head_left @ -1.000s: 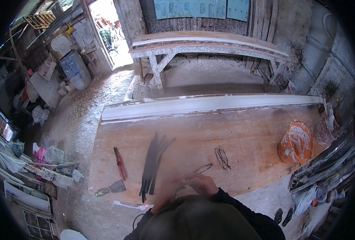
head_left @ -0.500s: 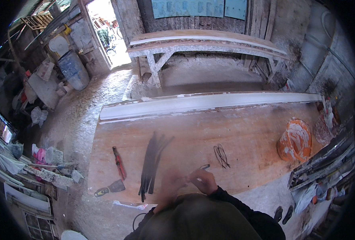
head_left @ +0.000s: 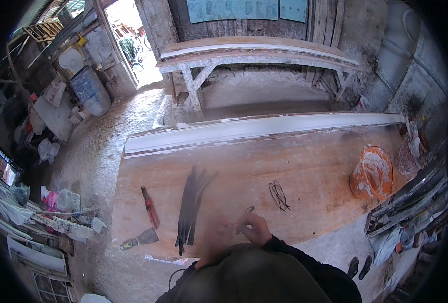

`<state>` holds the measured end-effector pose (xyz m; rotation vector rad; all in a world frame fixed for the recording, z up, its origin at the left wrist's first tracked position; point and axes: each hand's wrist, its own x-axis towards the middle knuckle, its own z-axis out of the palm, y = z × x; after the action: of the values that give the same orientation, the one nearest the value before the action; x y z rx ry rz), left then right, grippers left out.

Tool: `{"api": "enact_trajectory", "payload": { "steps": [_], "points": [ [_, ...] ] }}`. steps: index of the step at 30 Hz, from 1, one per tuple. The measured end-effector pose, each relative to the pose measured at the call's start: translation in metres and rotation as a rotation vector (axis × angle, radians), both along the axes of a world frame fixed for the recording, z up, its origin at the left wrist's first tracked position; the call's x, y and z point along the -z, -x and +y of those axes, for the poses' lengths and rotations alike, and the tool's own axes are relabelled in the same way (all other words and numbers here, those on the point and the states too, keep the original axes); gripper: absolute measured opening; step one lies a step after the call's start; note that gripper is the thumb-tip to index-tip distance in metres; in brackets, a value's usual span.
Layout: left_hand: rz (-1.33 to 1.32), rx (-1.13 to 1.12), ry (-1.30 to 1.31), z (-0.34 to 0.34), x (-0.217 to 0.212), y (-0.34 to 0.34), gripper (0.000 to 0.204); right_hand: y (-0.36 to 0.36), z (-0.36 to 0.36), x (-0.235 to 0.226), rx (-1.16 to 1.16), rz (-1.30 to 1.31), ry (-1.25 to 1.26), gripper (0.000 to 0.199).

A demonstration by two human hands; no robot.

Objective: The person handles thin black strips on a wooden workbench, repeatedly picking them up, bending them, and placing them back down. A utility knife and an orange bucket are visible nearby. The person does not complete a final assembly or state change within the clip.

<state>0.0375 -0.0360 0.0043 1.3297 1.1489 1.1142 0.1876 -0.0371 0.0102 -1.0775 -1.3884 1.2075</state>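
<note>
Close to my body, over the table's near edge, my two hands are held together. The fingers of my right hand (head_left: 254, 230) are closed in a pinch, and a small dark-tipped piece (head_left: 250, 208) juts out above them; its kind is unclear. My left hand (head_left: 217, 237) looks hazy, its fingers curled against the right fingertips around something too small to name. Left of the hands lies a bundle of flat black strips (head_left: 187, 212). A thin black looped cord (head_left: 279, 196) rests on the tabletop to the right.
On the wooden table (head_left: 310, 171) are a red-handled tool (head_left: 151, 208), a putty knife (head_left: 139, 239), and a plaster-smeared orange bucket (head_left: 371, 174). A long white-coated board (head_left: 264, 129) lines the far edge. Beyond stands a bench (head_left: 198, 73); a blue barrel (head_left: 91, 92) is far left.
The view has shifted slightly. My hands stay together; the left has drawn a little lower and the dark-tipped piece sits slightly farther left.
</note>
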Motion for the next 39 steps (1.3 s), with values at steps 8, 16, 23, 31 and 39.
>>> {"api": "enact_trajectory", "payload": {
  "steps": [8,16,23,31,39],
  "points": [
    [-0.061,0.014,0.029,0.000,0.004,0.001,0.040,0.003,0.005,0.006,0.035,0.525,0.393,0.007],
    [-0.412,-0.080,0.205,0.006,-0.006,0.006,0.049,0.004,0.002,-0.010,0.057,-0.016,-0.030,0.012],
    [-0.202,-0.017,0.089,0.006,0.015,0.010,0.048,-0.004,0.004,-0.024,0.078,-0.396,-0.288,0.014],
    [0.064,-0.033,-0.004,-0.001,0.014,0.006,0.045,-0.001,0.004,-0.021,0.045,-0.550,-0.341,0.009],
    [0.040,-0.039,0.022,-0.001,0.012,0.001,0.038,-0.001,0.000,-0.015,-0.036,-0.340,-0.128,0.009]
  ]
}}
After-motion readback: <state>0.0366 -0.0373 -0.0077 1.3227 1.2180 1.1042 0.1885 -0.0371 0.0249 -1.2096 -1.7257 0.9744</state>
